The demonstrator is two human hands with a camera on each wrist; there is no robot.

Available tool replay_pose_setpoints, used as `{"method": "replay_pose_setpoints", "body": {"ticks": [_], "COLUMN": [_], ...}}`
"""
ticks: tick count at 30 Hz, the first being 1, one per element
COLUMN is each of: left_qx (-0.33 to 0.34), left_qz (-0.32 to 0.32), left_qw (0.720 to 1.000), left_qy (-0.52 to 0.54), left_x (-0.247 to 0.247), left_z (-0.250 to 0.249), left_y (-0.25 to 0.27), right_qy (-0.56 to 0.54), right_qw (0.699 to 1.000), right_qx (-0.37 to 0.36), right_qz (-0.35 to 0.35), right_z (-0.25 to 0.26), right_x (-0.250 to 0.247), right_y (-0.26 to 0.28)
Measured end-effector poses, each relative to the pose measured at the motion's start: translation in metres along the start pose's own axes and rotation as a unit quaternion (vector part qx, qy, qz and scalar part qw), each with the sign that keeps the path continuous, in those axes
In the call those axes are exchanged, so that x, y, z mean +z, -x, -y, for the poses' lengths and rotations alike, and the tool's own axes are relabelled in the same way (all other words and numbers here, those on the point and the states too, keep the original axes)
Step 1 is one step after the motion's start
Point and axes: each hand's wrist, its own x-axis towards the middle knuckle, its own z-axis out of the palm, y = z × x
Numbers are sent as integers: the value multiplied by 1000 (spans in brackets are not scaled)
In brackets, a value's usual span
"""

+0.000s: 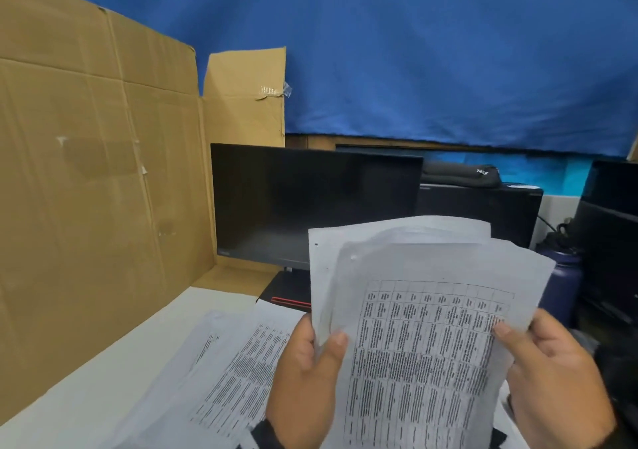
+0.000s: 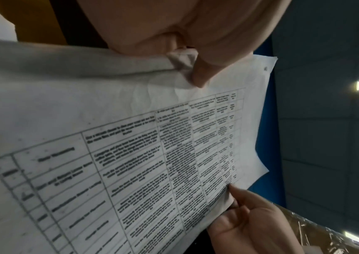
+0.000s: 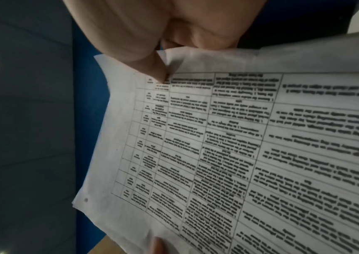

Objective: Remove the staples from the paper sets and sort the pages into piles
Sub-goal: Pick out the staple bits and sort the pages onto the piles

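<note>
I hold a set of printed pages (image 1: 421, 338) with a ruled table upright in front of me. My left hand (image 1: 307, 376) grips the left edge, thumb on the front sheet. My right hand (image 1: 552, 372) pinches the right edge, thumb over the table. The sheets fan apart at the top, and small staple holes mark the upper left corner. In the left wrist view my left thumb (image 2: 202, 75) presses a crumpled edge of the pages (image 2: 130, 154). The right wrist view has my right thumb (image 3: 152, 68) on the pages (image 3: 239, 154). More printed pages (image 1: 238, 372) lie on the white table (image 1: 103, 372).
A tall cardboard sheet (image 1: 96, 172) stands on the left. A dark monitor (image 1: 310, 203) stands behind the held pages, with a blue cloth (image 1: 448, 51) hanging above. A dark blue bottle (image 1: 562, 276) and black equipment (image 1: 607, 227) sit at the right.
</note>
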Motion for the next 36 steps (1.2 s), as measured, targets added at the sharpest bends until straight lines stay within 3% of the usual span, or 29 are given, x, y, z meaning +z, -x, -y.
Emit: {"method": "replay_pose_setpoints", "body": {"ticks": [3,5,7,9,11,13,14,16,23,29,36], "left_qx": [9,24,30,33,41,47,51,58,63,51,48], "left_qz": [18,-14,-54,-72,-64,-54,-49,-36,-32,-40,-39], "left_qw": [999,998,997,993,993,994,995,995,997,998,998], "left_qy": [-34,-57,-55,-83,-92,-82,-77,-67,-38,-24,-5], "left_x": [6,9,10,8,8,10,11,14,9,7,8], "left_z": [2,5,2,-4,-9,-13,-13,-13,-9,-12,-17], "left_y": [2,1,-1,0,2,5,6,9,13,13,17], "right_qy": [41,65,97,220,355,442,474,522,553,503,508], "right_qw": [998,996,995,971,894,793,751,706,698,727,731], "right_qx": [40,49,10,-92,-267,-419,-458,-472,-432,-423,-404], "right_qz": [29,40,31,-11,-49,-2,31,84,140,200,210], "right_z": [2,9,17,30,54,82,93,104,121,119,124], "right_x": [-2,-1,5,12,23,41,50,65,83,76,75], "right_y": [-2,-3,-2,2,14,25,29,29,23,25,28]}}
